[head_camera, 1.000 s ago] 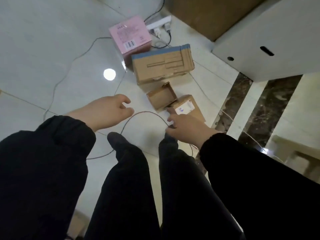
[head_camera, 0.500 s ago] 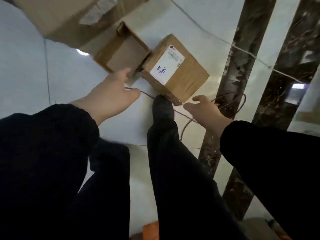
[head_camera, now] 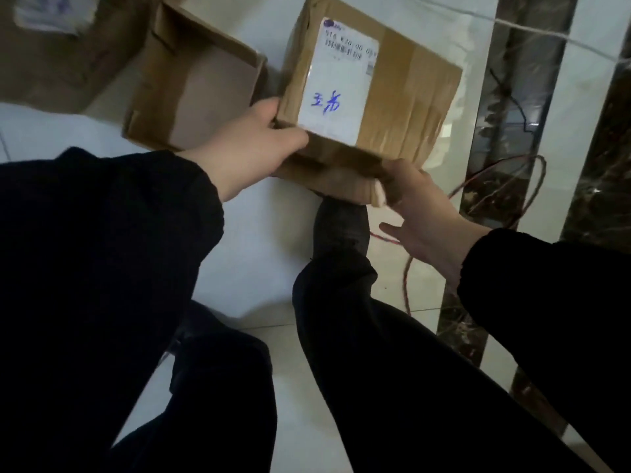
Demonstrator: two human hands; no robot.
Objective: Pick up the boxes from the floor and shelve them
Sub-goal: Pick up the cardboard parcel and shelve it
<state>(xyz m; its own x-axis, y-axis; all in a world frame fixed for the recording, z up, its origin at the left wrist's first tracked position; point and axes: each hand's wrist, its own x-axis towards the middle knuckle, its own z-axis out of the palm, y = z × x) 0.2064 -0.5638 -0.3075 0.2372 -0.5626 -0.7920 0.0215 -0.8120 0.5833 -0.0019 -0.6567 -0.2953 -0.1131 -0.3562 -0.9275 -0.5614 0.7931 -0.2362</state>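
A taped brown cardboard box (head_camera: pixel 406 93) with a white shipping label and blue handwriting lies on the pale floor. My left hand (head_camera: pixel 252 145) grips its near left corner, thumb on top beside the label. My right hand (head_camera: pixel 420 213) holds the near right bottom corner, fingers curled under the edge. Just left of it lies an open, shallow cardboard box (head_camera: pixel 194 83). A larger cardboard box (head_camera: pixel 58 46) fills the top left corner, partly cut off.
My dark shoe (head_camera: pixel 341 227) stands right under the box's near edge, my legs below it. A reddish cable (head_camera: pixel 495 189) loops over the floor at the right, across a dark marble strip (head_camera: pixel 505 107). A pale cord (head_camera: pixel 546 34) crosses the top right.
The camera has dropped closer to the floor. Both hands moved forward from open beside the labelled box to gripping its near corners.
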